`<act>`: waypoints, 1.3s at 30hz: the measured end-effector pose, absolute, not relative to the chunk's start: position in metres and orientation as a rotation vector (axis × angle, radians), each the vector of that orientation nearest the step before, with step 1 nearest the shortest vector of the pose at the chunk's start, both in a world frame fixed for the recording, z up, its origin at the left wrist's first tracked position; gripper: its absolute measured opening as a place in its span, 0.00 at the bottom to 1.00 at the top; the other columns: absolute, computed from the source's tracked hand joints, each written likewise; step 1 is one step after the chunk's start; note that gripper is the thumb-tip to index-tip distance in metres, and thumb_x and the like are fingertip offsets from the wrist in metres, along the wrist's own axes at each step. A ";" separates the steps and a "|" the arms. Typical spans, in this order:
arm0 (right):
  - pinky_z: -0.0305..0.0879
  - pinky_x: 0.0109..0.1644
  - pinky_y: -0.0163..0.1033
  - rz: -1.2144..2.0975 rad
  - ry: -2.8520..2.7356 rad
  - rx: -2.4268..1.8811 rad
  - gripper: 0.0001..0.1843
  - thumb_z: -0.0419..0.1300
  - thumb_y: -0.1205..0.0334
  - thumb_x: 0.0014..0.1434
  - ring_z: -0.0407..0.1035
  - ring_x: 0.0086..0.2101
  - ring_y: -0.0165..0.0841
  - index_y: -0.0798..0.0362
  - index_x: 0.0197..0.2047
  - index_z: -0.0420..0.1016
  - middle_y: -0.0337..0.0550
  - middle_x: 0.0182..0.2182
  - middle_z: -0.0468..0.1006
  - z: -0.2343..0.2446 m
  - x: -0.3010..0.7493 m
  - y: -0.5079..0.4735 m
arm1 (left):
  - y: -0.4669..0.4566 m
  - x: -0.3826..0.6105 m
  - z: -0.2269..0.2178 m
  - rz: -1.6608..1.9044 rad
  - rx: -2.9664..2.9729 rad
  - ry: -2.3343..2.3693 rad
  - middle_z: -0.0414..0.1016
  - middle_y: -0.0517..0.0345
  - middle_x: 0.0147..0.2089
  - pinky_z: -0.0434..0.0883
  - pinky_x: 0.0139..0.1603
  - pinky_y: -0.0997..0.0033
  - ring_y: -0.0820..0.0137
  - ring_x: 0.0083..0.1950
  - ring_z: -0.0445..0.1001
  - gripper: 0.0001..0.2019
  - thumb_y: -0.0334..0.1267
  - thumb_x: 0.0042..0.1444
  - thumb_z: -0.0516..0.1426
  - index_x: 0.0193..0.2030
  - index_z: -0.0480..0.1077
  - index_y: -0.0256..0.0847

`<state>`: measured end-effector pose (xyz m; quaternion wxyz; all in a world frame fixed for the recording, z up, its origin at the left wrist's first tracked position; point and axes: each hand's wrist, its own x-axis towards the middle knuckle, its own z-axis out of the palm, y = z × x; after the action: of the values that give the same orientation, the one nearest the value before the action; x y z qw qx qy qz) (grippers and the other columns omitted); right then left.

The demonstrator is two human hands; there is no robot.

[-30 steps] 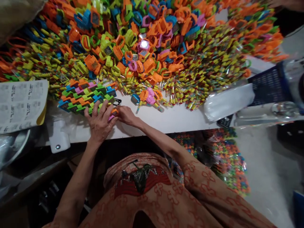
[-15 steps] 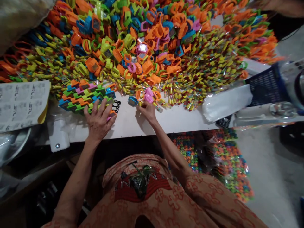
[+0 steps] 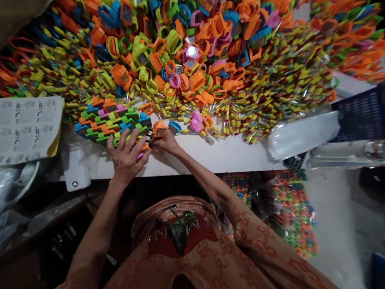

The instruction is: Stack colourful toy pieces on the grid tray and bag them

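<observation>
Your right grip [image 3: 167, 143] pinches an orange toy watch [image 3: 159, 129] — the colourful block [image 3: 105, 123] lies just left of it, long axis leftward, your left grip [image 3: 125, 155] spread over its near right end.

Printed sheet [image 3: 25, 130] far left, yellow showing at corner. White plastic gadget [image 3: 75, 168] nearby. Right side: shiny plastic packet [image 3: 303, 135], dark blue basket-ish thing [image 3: 361, 112], little black keypad [image 3: 295, 161].
</observation>
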<state>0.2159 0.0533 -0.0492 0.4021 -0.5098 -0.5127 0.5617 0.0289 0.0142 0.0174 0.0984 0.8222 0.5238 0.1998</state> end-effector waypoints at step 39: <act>0.69 0.37 0.37 1.524 -1.240 -1.403 0.07 0.62 0.61 0.45 0.70 0.30 0.32 0.53 0.27 0.68 0.37 0.25 0.73 -0.033 0.222 0.065 | 0.017 0.041 0.023 0.750 2.498 1.653 0.68 0.54 0.71 0.47 0.72 0.33 0.49 0.74 0.61 0.19 0.51 0.66 0.57 0.62 0.73 0.57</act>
<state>0.2220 0.0651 -0.0333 0.3557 -0.5433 -0.4799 0.5899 0.0415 0.0166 0.0230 0.0269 0.8087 0.5351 0.2427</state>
